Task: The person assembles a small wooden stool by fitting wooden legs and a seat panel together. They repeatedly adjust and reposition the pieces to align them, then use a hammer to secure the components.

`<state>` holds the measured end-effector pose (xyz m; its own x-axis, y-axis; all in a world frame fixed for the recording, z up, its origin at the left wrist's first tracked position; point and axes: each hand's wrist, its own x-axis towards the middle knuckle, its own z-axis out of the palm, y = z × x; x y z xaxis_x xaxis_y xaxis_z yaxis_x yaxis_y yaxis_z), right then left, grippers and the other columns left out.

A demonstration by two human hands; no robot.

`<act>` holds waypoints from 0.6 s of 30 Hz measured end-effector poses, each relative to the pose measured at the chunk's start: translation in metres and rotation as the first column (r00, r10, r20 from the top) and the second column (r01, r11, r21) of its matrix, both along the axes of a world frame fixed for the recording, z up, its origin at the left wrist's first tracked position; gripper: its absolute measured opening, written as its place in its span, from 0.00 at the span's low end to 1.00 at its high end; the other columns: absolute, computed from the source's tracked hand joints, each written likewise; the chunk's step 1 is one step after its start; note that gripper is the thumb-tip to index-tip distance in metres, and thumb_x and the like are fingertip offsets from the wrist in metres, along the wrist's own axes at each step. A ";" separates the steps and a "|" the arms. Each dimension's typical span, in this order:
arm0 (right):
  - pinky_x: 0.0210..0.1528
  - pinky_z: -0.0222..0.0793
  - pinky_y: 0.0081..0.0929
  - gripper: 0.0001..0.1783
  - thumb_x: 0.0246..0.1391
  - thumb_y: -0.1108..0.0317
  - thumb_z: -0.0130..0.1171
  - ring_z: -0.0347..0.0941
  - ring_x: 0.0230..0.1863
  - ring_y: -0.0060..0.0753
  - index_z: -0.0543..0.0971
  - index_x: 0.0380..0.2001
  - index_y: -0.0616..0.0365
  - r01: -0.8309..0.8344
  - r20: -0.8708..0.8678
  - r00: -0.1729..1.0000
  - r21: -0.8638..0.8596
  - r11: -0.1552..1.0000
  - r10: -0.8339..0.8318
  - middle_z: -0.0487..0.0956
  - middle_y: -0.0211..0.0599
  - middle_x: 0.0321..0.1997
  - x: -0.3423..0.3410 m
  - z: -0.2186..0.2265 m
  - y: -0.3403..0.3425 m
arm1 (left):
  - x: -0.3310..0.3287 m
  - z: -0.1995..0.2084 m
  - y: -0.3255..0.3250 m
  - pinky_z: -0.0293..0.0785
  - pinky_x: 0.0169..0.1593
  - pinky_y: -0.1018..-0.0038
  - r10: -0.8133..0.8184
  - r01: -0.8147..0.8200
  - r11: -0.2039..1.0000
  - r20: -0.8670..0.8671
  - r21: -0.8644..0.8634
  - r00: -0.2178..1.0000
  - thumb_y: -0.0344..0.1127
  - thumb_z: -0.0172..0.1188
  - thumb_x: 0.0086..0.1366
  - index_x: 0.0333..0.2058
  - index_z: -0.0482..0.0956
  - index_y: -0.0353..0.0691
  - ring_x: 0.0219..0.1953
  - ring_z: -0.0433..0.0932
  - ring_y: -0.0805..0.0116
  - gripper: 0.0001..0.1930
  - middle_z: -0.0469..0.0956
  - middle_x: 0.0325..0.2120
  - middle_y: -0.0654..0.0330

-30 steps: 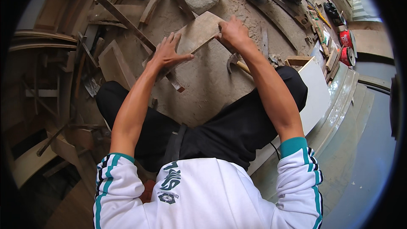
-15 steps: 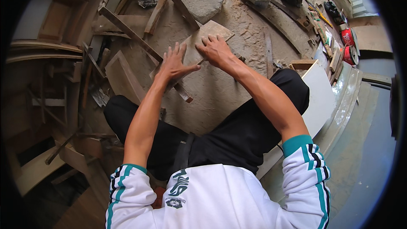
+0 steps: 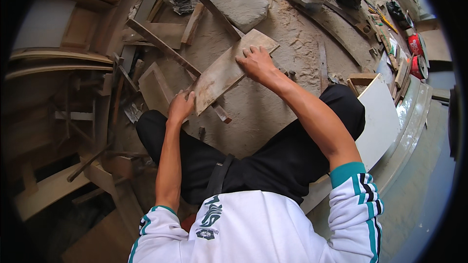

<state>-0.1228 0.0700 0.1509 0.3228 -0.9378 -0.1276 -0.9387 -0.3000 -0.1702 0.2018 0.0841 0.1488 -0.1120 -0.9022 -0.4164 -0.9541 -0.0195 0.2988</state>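
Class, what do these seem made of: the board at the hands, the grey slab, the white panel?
Board: likely unpainted wood, mottled brown and tan. Grey slab: probably stone or concrete, matte, with irregular edges. White panel: perhaps a laminated or painted sheet; smooth, pale face, core unclear.

From the person's head, the left of two side-by-side fisheye cameras is looking steeply down and forward over the lap. The shirt is sitting closest, filling the near edge; the board is lying farther out, slightly left of centre; the floor is stretching far beyond. The lens is bending straight edges.
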 end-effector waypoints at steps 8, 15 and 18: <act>0.64 0.54 0.55 0.16 0.58 0.65 0.50 0.66 0.63 0.47 0.79 0.48 0.46 -0.005 0.063 0.998 0.020 1.000 0.003 0.74 0.46 0.58 -0.002 0.006 0.000 | -0.061 0.027 0.011 0.57 0.67 0.63 -0.161 0.137 0.983 -0.217 -0.119 0.963 0.62 0.58 0.60 0.60 0.67 0.32 0.65 0.63 0.48 0.41 0.66 0.61 0.42; 0.69 0.45 0.56 0.29 0.60 0.66 0.49 0.53 0.72 0.48 0.63 0.66 0.46 -0.025 -0.084 0.996 0.003 1.000 0.025 0.59 0.48 0.71 -0.006 -0.002 0.008 | -0.082 0.029 0.015 0.51 0.69 0.62 -0.237 0.230 0.969 -0.075 -0.091 0.969 0.69 0.62 0.52 0.63 0.61 0.29 0.68 0.55 0.47 0.53 0.57 0.65 0.40; 0.71 0.42 0.57 0.33 0.60 0.66 0.49 0.50 0.74 0.46 0.58 0.69 0.46 -0.012 -0.144 0.989 0.038 0.999 0.018 0.54 0.47 0.74 -0.006 0.004 0.008 | -0.080 0.025 0.016 0.50 0.70 0.60 -0.240 0.235 0.968 -0.050 -0.089 0.970 0.73 0.60 0.49 0.65 0.59 0.33 0.69 0.53 0.47 0.56 0.55 0.67 0.41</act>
